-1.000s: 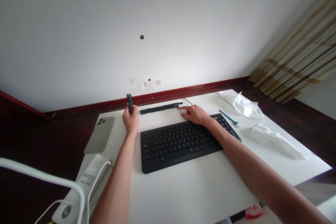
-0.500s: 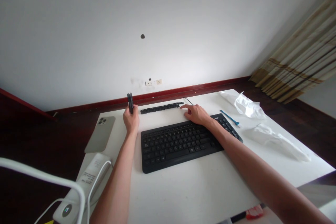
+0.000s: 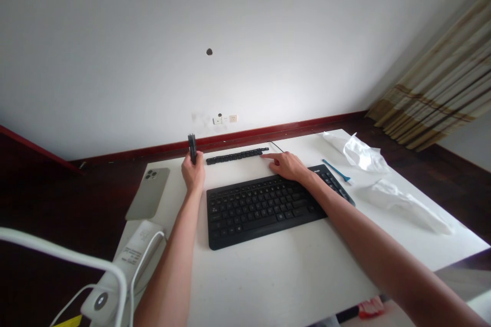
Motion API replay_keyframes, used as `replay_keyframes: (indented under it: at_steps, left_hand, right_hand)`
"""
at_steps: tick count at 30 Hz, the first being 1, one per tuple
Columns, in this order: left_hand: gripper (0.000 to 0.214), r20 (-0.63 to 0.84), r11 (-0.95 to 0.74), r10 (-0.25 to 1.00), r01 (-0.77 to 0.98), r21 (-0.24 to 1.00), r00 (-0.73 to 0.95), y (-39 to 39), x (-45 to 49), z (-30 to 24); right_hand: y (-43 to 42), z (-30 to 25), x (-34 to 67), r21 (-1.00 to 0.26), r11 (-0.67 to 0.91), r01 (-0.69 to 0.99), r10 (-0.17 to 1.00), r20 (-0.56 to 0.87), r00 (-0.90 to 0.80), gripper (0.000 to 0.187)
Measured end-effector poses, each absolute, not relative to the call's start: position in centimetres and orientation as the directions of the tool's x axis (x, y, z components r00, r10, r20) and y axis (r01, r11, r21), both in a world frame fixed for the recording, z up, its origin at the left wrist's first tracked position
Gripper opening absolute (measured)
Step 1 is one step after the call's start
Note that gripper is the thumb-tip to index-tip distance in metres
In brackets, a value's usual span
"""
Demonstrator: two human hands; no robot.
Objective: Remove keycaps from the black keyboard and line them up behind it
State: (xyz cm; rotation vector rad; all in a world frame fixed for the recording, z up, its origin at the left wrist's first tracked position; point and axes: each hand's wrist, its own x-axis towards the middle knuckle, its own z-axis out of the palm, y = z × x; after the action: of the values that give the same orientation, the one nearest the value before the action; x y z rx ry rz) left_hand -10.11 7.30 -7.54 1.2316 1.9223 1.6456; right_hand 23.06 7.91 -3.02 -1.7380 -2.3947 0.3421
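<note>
My left hand (image 3: 194, 171) is closed around a slim black piece (image 3: 192, 148) with small prongs at its top end, held upright at the table's far edge; its exact kind is unclear. My right hand (image 3: 289, 166) reaches over the black keyboard (image 3: 257, 207), index finger stretched out and the other fingers partly curled. That fingertip is at the right part of a line of loose black keycaps (image 3: 235, 157) behind the keyboard. Nothing shows in the right hand. The right forearm covers part of the keyboard's right side.
On the table's left lie a phone (image 3: 149, 194) and a white power strip (image 3: 132, 255) with a white cable (image 3: 76, 258). To the right are a blue brush (image 3: 336, 170) and crumpled white plastic (image 3: 360, 152). A wall stands behind the table.
My right index finger has straightened and moved slightly left against the keycaps' right part. The left hand keeps its hold on the black piece. The view has shifted slightly.
</note>
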Motion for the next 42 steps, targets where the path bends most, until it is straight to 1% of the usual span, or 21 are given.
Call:
replay_keyframes:
  at_steps: [11,16,18,21,23,25,27,28,29,30,32,33,35,39,41,42]
  left_hand:
    - [0.03,0.26,0.0,0.775,0.412,0.911,-0.576,7.2,-10.1,-7.3]
    - [0.032,0.269,-0.015,0.775,0.41,0.912,-0.571,7.0,-10.2,-7.2]
    - [0.03,0.324,-0.021,0.765,0.481,0.877,-0.557,6.6,-9.8,-6.6]
    - [0.024,0.448,-0.046,0.777,0.67,0.741,-0.442,5.4,-8.6,-5.2]
    - [0.019,0.487,-0.09,0.819,0.771,0.631,-0.303,4.5,-7.1,-4.1]
    - [0.02,0.476,-0.137,0.862,0.824,0.55,-0.174,3.5,-5.3,-3.2]
    - [0.026,0.445,-0.19,0.894,0.855,0.482,-0.052,2.5,-3.2,-2.7]
    - [0.029,0.439,-0.232,0.898,0.867,0.441,0.017,2.0,-2.2,-2.5]
    - [0.033,0.435,-0.271,0.897,0.876,0.398,0.08,1.6,-1.2,-2.4]
    - [0.035,0.431,-0.304,0.892,0.883,0.358,0.133,1.2,-0.3,-2.3]
    - [0.036,0.424,-0.354,0.883,0.881,0.313,0.203,0.5,1.3,-2.2]
    - [0.036,0.422,-0.369,0.879,0.878,0.306,0.222,0.2,1.8,-2.2]
    - [0.038,0.423,-0.391,0.873,0.867,0.308,0.243,-0.3,2.6,-2.1]
    - [0.041,0.42,-0.419,0.864,0.857,0.3,0.276,-0.9,3.7,-2.1]
    - [0.042,0.419,-0.438,0.856,0.855,0.278,0.303,-1.2,4.2,-2.2]
    - [0.043,0.417,-0.448,0.852,0.853,0.268,0.316,-1.4,4.4,-2.3]
  right_hand:
    - [8.0,-3.0,23.1,-0.272,0.318,0.908,0.944,-0.001,-0.331,0.053]
    - [8.0,-3.4,23.5,-0.337,0.334,0.88,0.939,0.038,-0.342,0.051]
    - [7.9,-3.4,23.6,-0.386,0.358,0.85,0.93,0.07,-0.36,0.048]
    - [7.6,-3.1,23.7,-0.455,0.403,0.794,0.913,0.144,-0.381,0.04]
    - [7.0,-2.7,23.4,-0.525,0.434,0.732,0.898,0.192,-0.395,0.038]
    - [6.1,-2.1,22.6,-0.655,0.448,0.608,0.882,0.215,-0.419,0.042]
    - [5.1,-1.7,21.5,-0.829,0.406,0.384,0.862,0.208,-0.461,0.056]
    - [4.6,-1.5,20.9,-0.898,0.362,0.25,0.851,0.208,-0.483,0.063]
    - [4.3,-1.4,20.4,-0.94,0.316,0.131,0.848,0.218,-0.483,0.066]
    - [4.0,-1.3,20.0,-0.961,0.273,0.036,0.848,0.223,-0.48,0.064]
    - [3.8,-1.1,19.8,-0.973,0.214,-0.085,0.871,0.23,-0.434,0.051]
    - [3.8,-0.9,19.9,-0.975,0.188,-0.12,0.885,0.221,-0.411,0.046]
    - [3.8,-0.4,20.7,-0.977,0.145,-0.154,0.898,0.196,-0.393,0.043]
    - [3.5,0.1,22.8,-0.991,0.11,-0.079,0.853,0.135,-0.505,0.044]
    - [3.5,-0.3,23.7,-0.994,0.086,-0.064,0.852,0.106,-0.513,0.042]
    - [3.7,-0.6,24.1,-0.995,0.065,-0.08,0.867,0.096,-0.489,0.04]
